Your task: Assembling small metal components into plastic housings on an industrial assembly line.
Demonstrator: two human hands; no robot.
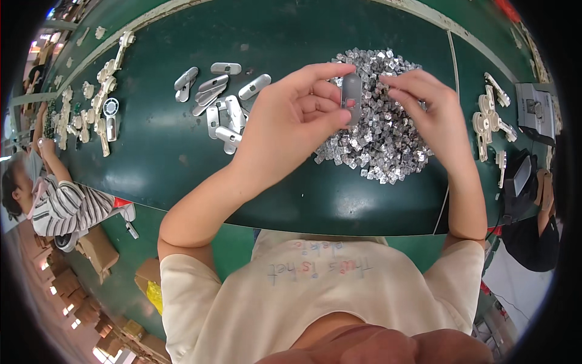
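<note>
My left hand [290, 112] holds an oblong grey metal plate [351, 91] upright, gripped at its two ends between fingers and thumb. A small slot shows near the plate's lower end. Just right of it, my right hand [431, 104] has thumb and index finger drawn close together. Whatever may be between those fingertips is too small to make out. Both hands are over a large heap of small shiny square metal pieces [382, 159]. To the left of my left hand lie several loose silver oblong plates [233, 112] with slots, some overlapping.
Cream-coloured plastic parts [100, 103] stretch along the table's left side, with more of them [487, 121] at the right. A grey box [535, 109] stands at the far right. At the left a person in a striped top [70, 206] sits by the green table [291, 200].
</note>
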